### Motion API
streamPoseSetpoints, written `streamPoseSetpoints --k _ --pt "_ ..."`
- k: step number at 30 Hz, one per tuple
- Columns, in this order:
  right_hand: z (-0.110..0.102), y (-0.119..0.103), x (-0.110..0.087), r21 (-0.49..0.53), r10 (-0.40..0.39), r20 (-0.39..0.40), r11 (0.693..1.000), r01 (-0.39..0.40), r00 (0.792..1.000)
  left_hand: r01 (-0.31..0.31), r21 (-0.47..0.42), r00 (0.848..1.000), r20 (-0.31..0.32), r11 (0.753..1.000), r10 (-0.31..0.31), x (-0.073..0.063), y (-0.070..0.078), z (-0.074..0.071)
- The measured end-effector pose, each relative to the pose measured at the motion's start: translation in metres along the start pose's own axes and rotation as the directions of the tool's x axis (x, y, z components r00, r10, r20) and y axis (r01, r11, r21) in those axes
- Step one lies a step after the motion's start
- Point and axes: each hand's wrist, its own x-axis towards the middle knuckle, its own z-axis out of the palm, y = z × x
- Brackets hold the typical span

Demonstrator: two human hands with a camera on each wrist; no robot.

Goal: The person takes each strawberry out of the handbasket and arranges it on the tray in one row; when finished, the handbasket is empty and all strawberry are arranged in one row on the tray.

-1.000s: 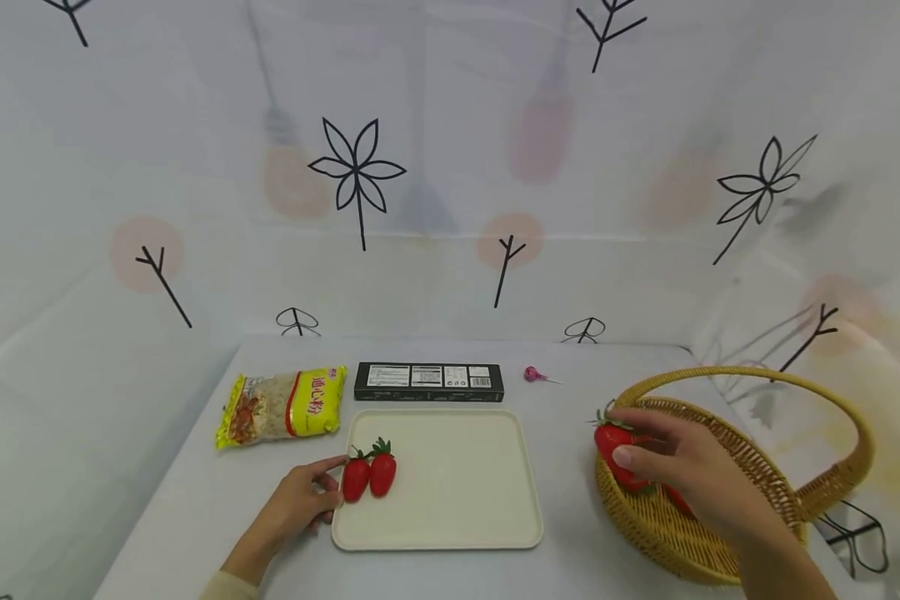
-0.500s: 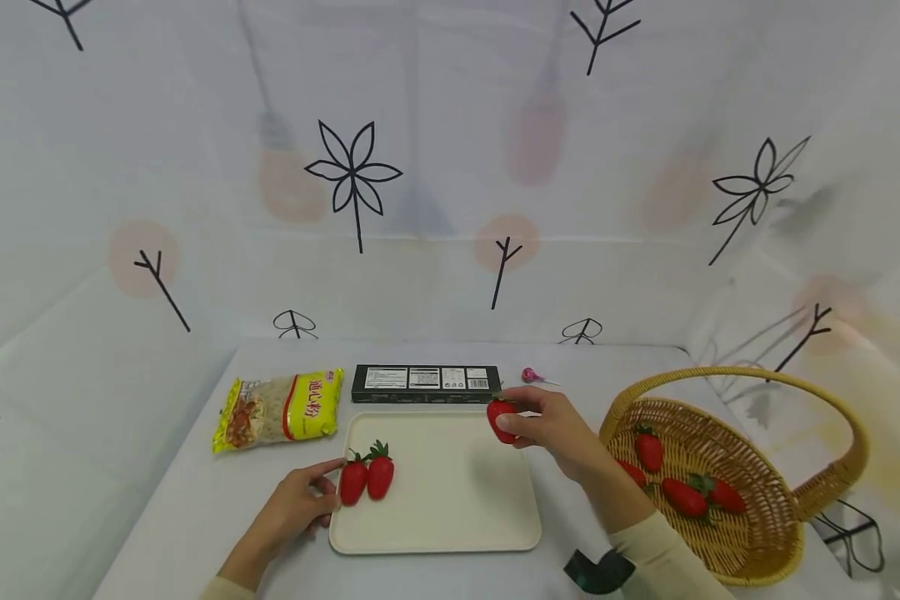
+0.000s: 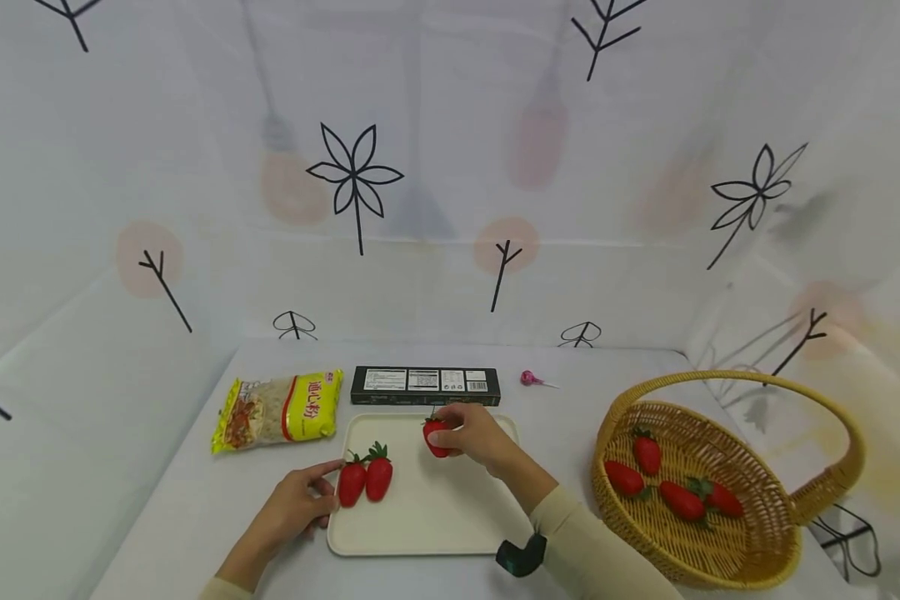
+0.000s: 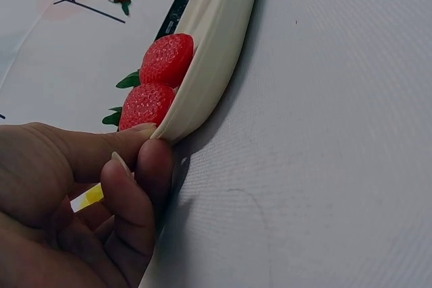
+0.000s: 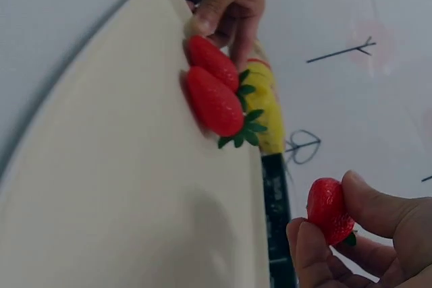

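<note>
My right hand pinches a red strawberry between thumb and fingers above the back half of the cream tray. In the right wrist view that strawberry shows with a bit of green leaf below it. Two more strawberries lie side by side at the tray's left edge, leaves toward the back. My left hand grips the tray's left rim; in the left wrist view its thumb and finger pinch the rim beside the nearer strawberry.
A wicker basket with a tall handle stands at the right, holding several strawberries. Behind the tray lie a black box and a pink lollipop. A yellow food packet lies at the back left.
My right hand has lifted a strawberry out of the basket and carried it left, over the tray. The left hand has stayed at the tray's rim.
</note>
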Motion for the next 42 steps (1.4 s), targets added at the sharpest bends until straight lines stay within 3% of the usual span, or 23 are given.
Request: streamPoseSetpoints --k 7,16,29,42 --pt "0.028 0.016 0.008 -0.028 0.041 0.018 0.999 -0.041 0.999 -0.006 -0.005 1.0 0.008 1.0 0.006 0.0 0.001 0.0" --pt "0.046 0.021 0.006 -0.211 0.043 -0.013 0.977 -0.045 0.999 0.012 -0.007 1.0 0.012 1.0 -0.012 0.0 0.0 0.001" --pt "0.056 0.022 0.009 -0.244 0.004 -0.037 0.97 -0.013 0.999 0.013 -0.013 1.0 0.006 1.0 -0.013 -0.002 0.003 0.001" --pt "0.056 0.02 0.003 -0.191 0.039 -0.006 0.981 -0.039 0.999 0.0 -0.003 1.0 0.01 1.0 0.0 -0.001 0.0 0.0"
